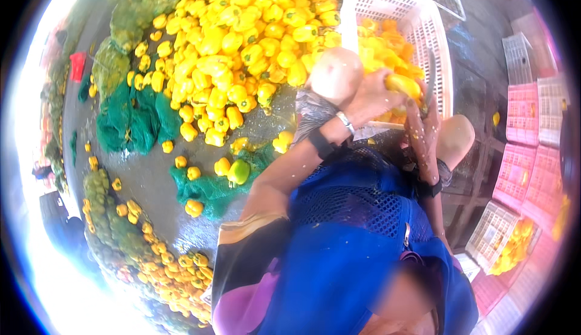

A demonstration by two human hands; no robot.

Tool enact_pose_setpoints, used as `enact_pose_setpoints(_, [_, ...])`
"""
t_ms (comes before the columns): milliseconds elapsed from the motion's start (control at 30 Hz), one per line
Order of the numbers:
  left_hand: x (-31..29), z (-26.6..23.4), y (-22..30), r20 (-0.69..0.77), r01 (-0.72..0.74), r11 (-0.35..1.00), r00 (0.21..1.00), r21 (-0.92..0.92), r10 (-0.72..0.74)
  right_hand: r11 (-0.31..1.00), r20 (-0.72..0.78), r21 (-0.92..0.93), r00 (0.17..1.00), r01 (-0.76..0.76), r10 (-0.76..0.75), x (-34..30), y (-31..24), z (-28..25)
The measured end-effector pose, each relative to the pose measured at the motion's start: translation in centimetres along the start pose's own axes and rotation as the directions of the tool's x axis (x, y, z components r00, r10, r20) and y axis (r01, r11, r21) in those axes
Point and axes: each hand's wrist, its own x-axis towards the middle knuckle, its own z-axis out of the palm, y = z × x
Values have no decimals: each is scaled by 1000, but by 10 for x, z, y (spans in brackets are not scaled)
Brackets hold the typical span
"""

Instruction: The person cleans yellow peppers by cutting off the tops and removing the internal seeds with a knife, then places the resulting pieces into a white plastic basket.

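From my remote feed, the left hand (380, 94) has its grip closed around a yellow pepper (402, 86), held over the near part of a white crate (419, 29). My right hand (425, 128) has its grip clenched on a grey knife (431, 72), just right of the pepper. Left of the crate, a pepper pile (224, 45) covers the floor (154, 181).

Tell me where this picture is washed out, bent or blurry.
Head view: glare washes the left edge white. Head view: fisheye curves the row of pink crates at the right rim. Head view: yellow pieces inside the white crate look hazier than the whole peppers piled beside it.
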Motion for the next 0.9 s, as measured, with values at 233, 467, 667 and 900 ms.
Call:
enact_pose_setpoints(233, [7,19,-23,-155,-99,995,983,2,98,999,48,-18,998,-44,45,0,7,0])
enact_pose_setpoints(467, [1,17,-13,-116,-88,958,986,273,124,994,-8,-106,1000,-13,12,6,12,-8])
enact_pose_setpoints(667, [2,4,4,94,-75,892,995,446,37,964,-31,-242,993,107,-118,15,18,-16])
enact_pose_setpoints(900, [6,-15,-3,308,-191,937,946,292,96,966,54,141,976,-219,213,28,20,-24])
